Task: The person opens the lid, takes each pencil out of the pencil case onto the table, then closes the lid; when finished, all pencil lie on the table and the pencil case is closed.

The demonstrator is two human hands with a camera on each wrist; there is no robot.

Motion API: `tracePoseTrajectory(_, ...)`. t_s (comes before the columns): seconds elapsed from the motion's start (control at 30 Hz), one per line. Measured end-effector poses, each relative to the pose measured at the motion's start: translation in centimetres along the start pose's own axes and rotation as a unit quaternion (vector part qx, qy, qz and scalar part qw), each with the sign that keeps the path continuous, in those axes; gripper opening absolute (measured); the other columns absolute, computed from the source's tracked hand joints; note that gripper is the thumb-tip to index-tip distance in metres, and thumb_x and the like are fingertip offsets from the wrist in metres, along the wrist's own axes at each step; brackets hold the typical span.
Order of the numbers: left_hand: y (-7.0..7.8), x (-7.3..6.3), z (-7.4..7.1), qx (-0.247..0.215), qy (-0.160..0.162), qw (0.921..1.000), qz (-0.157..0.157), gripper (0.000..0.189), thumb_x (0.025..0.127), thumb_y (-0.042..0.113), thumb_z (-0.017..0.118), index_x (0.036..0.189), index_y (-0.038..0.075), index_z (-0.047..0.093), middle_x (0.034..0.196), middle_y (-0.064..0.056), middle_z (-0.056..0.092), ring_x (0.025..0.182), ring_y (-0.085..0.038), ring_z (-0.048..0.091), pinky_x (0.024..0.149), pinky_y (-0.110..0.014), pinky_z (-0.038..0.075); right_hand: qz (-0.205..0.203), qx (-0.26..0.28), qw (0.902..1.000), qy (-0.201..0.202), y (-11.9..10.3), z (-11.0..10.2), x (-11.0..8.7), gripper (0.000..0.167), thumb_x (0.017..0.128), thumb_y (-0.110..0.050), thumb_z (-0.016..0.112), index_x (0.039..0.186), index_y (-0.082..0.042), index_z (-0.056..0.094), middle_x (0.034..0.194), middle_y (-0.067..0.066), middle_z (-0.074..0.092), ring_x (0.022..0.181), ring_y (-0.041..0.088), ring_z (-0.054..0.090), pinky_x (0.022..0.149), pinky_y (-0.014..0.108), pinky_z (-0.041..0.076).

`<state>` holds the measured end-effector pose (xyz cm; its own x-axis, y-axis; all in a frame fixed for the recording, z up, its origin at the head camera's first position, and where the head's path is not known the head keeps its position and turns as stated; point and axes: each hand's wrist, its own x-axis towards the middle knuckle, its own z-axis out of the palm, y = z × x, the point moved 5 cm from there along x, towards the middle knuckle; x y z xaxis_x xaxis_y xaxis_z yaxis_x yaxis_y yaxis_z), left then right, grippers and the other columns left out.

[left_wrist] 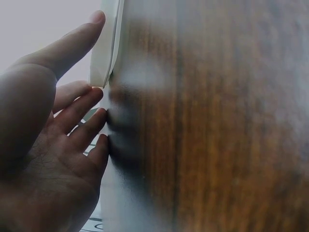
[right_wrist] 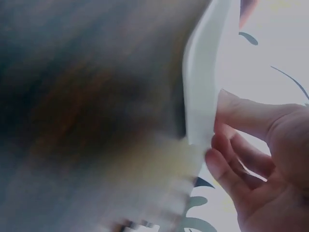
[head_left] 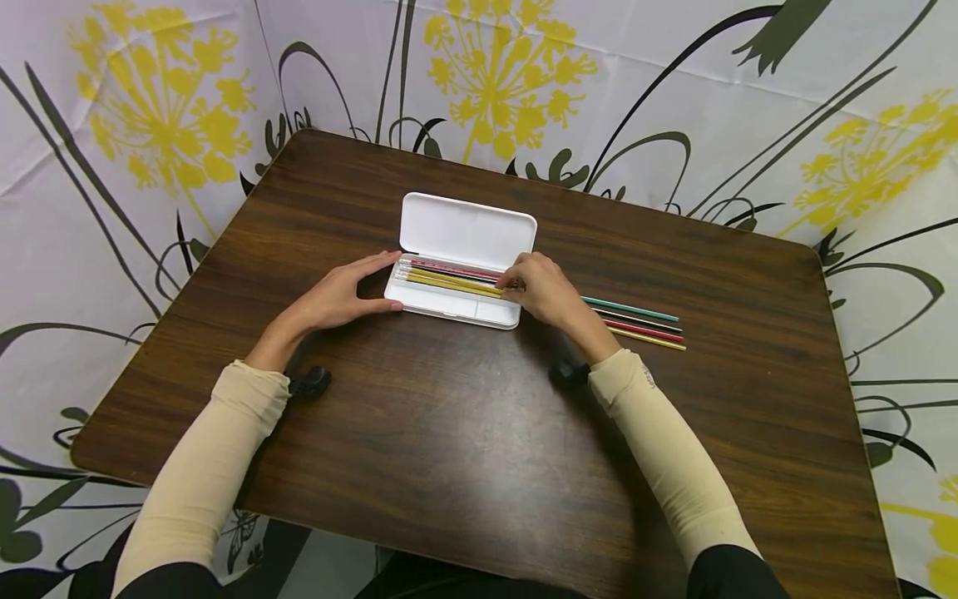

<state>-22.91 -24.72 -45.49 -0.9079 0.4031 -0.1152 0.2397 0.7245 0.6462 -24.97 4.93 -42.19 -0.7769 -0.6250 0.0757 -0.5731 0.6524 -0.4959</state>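
Observation:
A white pencil case (head_left: pixel 486 312) lies on the table with its lid (head_left: pixel 467 225) raised at the back. Inside it are several pencils, red, black and yellow, with pale ends to the left. My left hand (head_left: pixel 337 293) spans the case's left end, fingertips at the back corner and the extended thumb at the front corner. In the left wrist view that thumb (left_wrist: pixel 72 48) lies along the case wall (left_wrist: pixel 104 53). My right hand (head_left: pixel 545 287) reaches over the case's right end and pinches the end of a yellow pencil (head_left: pixel 456 284); its fingertips partly hide the pencil ends.
Right of the case, partly behind my right wrist, several pencils (head_left: pixel 639 323) in green, black, red and yellow lie side by side on the brown wooden table (head_left: pixel 449 441). A flower-patterned cloth (head_left: pixel 644 75) hangs behind the table's back edge.

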Motion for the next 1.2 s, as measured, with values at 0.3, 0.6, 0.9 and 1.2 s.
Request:
tracePoseTrajectory(0.3,-0.1,0.0,0.0,-0.001,0.000,1.0000,0.000,0.087,0.083,0.049,0.076,0.155,0.026,0.032,0.159,-0.010,0.026,0.145,-0.031,0.022,0.110,-0.058,0.022,0.033,0.107,0.9904,0.081,1.2,0.0,-0.8,0.012,0.086,-0.011,0.077,0.098,-0.009,0.080,0.088,0.000,0.073,0.077,0.012,0.062,0.069,0.027,0.050)
tracePoseTrajectory(0.6,-0.1,0.0,0.0,-0.003,0.000,1.0000,0.004,0.087,0.083,0.046,0.077,0.155,0.024,0.033,0.159,-0.011,0.026,0.145,-0.031,0.021,0.111,-0.057,0.021,0.075,0.243,0.9592,0.123,3.0,0.2,-1.3,0.011,0.083,-0.014,0.081,0.093,-0.012,0.081,0.087,0.000,0.075,0.076,0.012,0.069,0.066,0.026,0.053)
tracePoseTrajectory(0.9,0.0,-0.1,0.0,-0.006,0.006,0.9999,0.009,0.087,0.083,0.046,0.077,0.155,0.023,0.034,0.158,-0.013,0.027,0.144,-0.032,0.023,0.110,-0.058,0.022,0.101,0.283,0.9463,0.120,3.8,0.2,-2.2,0.013,0.083,-0.017,0.080,0.095,-0.012,0.081,0.090,0.003,0.075,0.082,0.015,0.070,0.069,0.026,0.054)
tracePoseTrajectory(1.2,0.1,-0.2,-0.1,-0.006,0.001,1.0000,0.002,0.086,0.084,0.047,0.076,0.155,0.025,0.032,0.159,-0.012,0.025,0.145,-0.032,0.021,0.110,-0.058,0.021,0.143,0.303,0.9361,0.107,3.5,-3.0,-6.0,0.020,0.086,-0.010,0.078,0.103,0.000,0.077,0.100,0.015,0.073,0.078,0.020,0.066,0.061,0.025,0.051)
